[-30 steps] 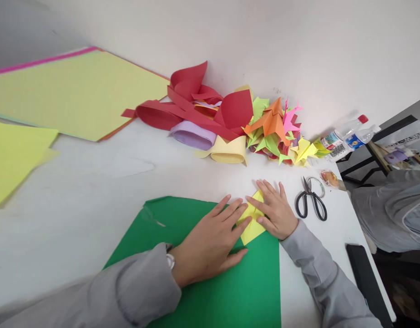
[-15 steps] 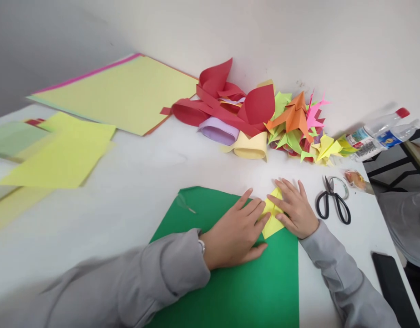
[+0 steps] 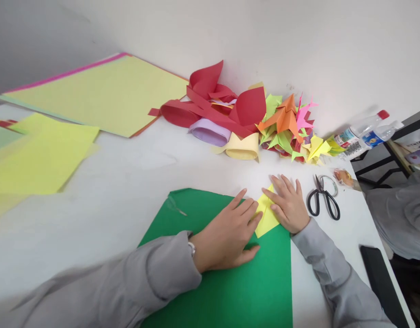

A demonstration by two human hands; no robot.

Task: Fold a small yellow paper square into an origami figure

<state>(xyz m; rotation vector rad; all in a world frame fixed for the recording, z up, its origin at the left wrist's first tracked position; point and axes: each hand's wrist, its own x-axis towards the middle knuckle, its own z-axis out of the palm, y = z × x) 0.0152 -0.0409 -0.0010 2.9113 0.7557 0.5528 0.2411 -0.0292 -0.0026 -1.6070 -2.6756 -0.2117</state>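
Observation:
A small folded yellow paper [image 3: 266, 217] lies on the top right corner of a large green sheet [image 3: 230, 282] on the white table. My left hand [image 3: 226, 234] lies flat on the green sheet, fingers stretched out, with its fingertips pressing the yellow paper's left edge. My right hand [image 3: 289, 204] lies flat too, fingers spread, pressing the paper's right side. Neither hand grips anything.
Black scissors [image 3: 323, 201] lie just right of my right hand. A heap of red, lilac and cream paper strips [image 3: 216, 114] and folded paper cranes [image 3: 288, 125] sits by the wall. Yellow sheets [image 3: 103, 93] lie at left. Two plastic bottles [image 3: 365, 132] and a black phone [image 3: 380, 282] are at right. Another person in grey [image 3: 401, 218] sits at the far right.
Both hands stay flat on the yellow paper, barely shifting. The view has swung, first to the left and then slightly back.

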